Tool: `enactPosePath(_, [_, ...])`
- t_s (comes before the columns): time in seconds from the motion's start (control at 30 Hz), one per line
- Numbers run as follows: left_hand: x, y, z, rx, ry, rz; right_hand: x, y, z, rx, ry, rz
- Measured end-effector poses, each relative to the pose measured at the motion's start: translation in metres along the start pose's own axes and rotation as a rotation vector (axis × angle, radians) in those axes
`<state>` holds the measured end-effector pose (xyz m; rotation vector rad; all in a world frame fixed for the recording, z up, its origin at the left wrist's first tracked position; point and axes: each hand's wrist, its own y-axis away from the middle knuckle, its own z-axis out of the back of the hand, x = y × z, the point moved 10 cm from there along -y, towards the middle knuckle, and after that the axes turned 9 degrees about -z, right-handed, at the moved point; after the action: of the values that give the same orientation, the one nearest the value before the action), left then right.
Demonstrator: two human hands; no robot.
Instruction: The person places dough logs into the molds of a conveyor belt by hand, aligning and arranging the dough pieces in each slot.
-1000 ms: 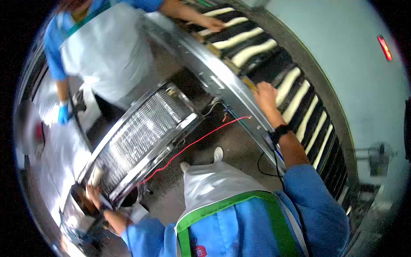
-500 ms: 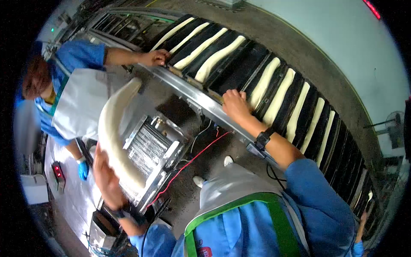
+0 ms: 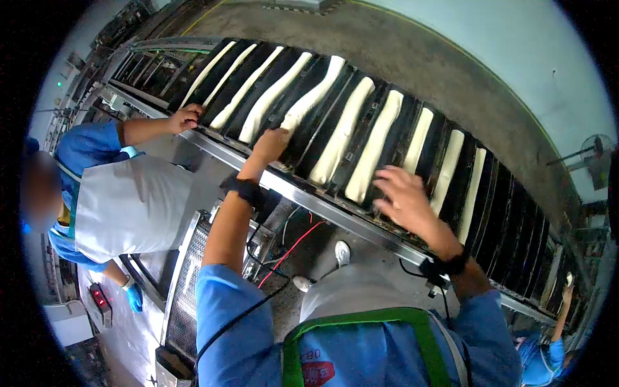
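Note:
My left hand [image 3: 270, 146] is at the near end of a long pale dough strip [image 3: 313, 98], its fingers closed on that end. The strip lies lengthwise in a narrow black baking mould. My right hand [image 3: 409, 201] is open, fingers apart and slightly blurred, over the near ends of the moulds. Just left of it lies another dough strip [image 3: 378, 145]; a shorter-looking one [image 3: 420, 138] runs up from behind its fingers. Partly hidden fingertips leave it unclear whether the right hand touches anything.
The moulds rest on a conveyor with a metal rail [image 3: 284, 186]. At left, a co-worker's hand [image 3: 186, 119] touches the moulds; another person's hand [image 3: 567, 295] is at far right. A metal mesh belt [image 3: 187, 284] stands below, beside a red cable [image 3: 290, 250].
My left hand has brought its dough strip from above the mesh belt into a mould. My right hand has moved right along the row and lifted off. The moulds sit farther left in view.

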<state>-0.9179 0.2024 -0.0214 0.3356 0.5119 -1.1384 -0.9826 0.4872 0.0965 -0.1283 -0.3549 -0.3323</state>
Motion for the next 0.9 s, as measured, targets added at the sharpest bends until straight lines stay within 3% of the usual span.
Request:
enactPosePath(0.1, [0.009, -0.014, 0.006, -0.097, -0.063, 0.11, -0.062, 0.041, 0.042, -0.139, 0.0, -0.129])
enactPosePath(0.23, [0.012, -0.021, 0.003, 0.001, -0.179, 0.118, -0.102, 0.082, 0.052, -0.193, 0.106, -0.233])
enactPosePath(0.3, [0.017, -0.021, -0.004, 0.003, -0.072, -0.159, -0.116, 0.099, 0.057, -0.163, 0.085, -0.323])
enactPosePath(0.33, [0.049, -0.022, -0.021, 0.014, -0.168, -0.267, -0.127, 0.108, 0.057, -0.154, 0.073, -0.375])
enactPosePath(0.4, [0.05, -0.019, -0.027, 0.034, -0.274, -0.378, -0.141, 0.122, 0.058, -0.158, 0.059, -0.393])
enactPosePath(0.5, [0.008, 0.0, 0.001, 0.045, -0.546, -0.012, -0.15, 0.137, 0.06, -0.169, 0.088, -0.386])
enactPosePath(0.57, [-0.023, 0.014, 0.023, -0.036, -0.542, 0.188, -0.15, 0.138, 0.058, -0.151, 0.042, -0.35])
enactPosePath(0.67, [0.001, 0.01, 0.029, -0.143, -0.609, 0.201, -0.142, 0.143, 0.058, -0.191, 0.04, -0.232])
enactPosePath(0.77, [-0.06, 0.022, 0.056, -0.2, -0.598, 0.234, -0.145, 0.146, 0.057, -0.154, 0.087, -0.2])
enactPosePath(0.8, [-0.064, 0.025, 0.056, -0.353, -0.777, 0.087, -0.14, 0.145, 0.06, -0.15, 0.089, -0.171])
enactPosePath(0.9, [-0.039, 0.041, 0.049, -0.325, -0.767, 0.294, -0.127, 0.144, 0.074, -0.129, 0.014, -0.104])
